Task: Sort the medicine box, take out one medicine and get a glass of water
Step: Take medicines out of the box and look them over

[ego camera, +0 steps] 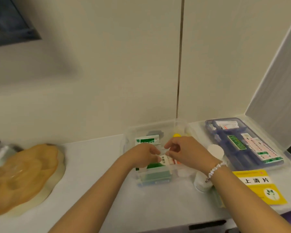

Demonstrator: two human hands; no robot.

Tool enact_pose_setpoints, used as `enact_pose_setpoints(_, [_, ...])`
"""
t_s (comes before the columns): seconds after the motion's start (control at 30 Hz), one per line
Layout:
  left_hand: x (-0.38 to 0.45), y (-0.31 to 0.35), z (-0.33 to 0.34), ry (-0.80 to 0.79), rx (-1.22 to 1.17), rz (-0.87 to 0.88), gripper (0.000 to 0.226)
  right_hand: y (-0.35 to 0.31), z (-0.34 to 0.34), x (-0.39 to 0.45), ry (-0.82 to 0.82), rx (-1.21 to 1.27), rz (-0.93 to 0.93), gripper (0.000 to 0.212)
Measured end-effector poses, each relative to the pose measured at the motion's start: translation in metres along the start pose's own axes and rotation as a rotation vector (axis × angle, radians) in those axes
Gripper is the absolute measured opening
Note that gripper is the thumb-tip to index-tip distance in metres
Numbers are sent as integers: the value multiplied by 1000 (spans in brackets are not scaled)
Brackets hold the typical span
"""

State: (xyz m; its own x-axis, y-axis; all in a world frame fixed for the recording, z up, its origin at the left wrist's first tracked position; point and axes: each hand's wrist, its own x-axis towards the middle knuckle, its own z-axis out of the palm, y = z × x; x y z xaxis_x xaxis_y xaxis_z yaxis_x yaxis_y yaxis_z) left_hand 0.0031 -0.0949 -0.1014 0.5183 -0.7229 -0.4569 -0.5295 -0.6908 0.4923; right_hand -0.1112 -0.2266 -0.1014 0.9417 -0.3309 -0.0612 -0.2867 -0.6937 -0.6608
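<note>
A clear plastic medicine box [133, 132] stands on the white counter against the wall, with several packets inside. Over its front half, my left hand [141, 155] grips a white-and-green medicine carton [155, 164] from the left. My right hand [183, 152] pinches the carton's right end from the other side, a bead bracelet on the wrist. Another green-and-white packet [146, 140] stands upright further back in the box, and a yellow-capped item [176, 135] shows behind my right hand. Flat green and blue packs [154, 177] lie at the box's front.
The box's open lid [275, 98] leans against the right wall above a purple inner tray [238, 143] of medicines. A yellow medicine carton [259, 185] and a white bottle [202, 184] lie front right. A tan lotus-shaped tray [23, 177] sits at the left.
</note>
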Motion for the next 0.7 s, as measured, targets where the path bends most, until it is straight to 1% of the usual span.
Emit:
enact_pose_setpoints(0.1, [13, 2, -1, -92, 134, 35, 35, 0, 2, 4, -40, -30, 14, 19])
enact_pose_setpoints(0.2, [21, -2, -2, -139, 158, 44, 31, 1, 1, 5, -40, -25, 13, 19])
enact_pose_setpoints(0.3, [26, -7, -4, -161, 132, 21, 33, 2, -2, 6, -21, 3, 7, 16])
enact_pose_setpoints(0.43, [29, -9, -5, -138, 32, -20, 31, 5, -4, 4, -26, 40, -8, 15])
enact_pose_setpoints(0.57, [29, -13, -7, -81, -152, -46, 20, 7, -5, 4, 8, 72, -33, 13])
enact_pose_setpoints(0.63, [24, -11, -10, -47, -261, -28, 17, 7, -7, 3, 38, 75, -48, 16])
enact_pose_setpoints(0.7, [16, -4, -17, 26, -348, 7, 16, 6, -10, 0, 101, 74, -68, 22])
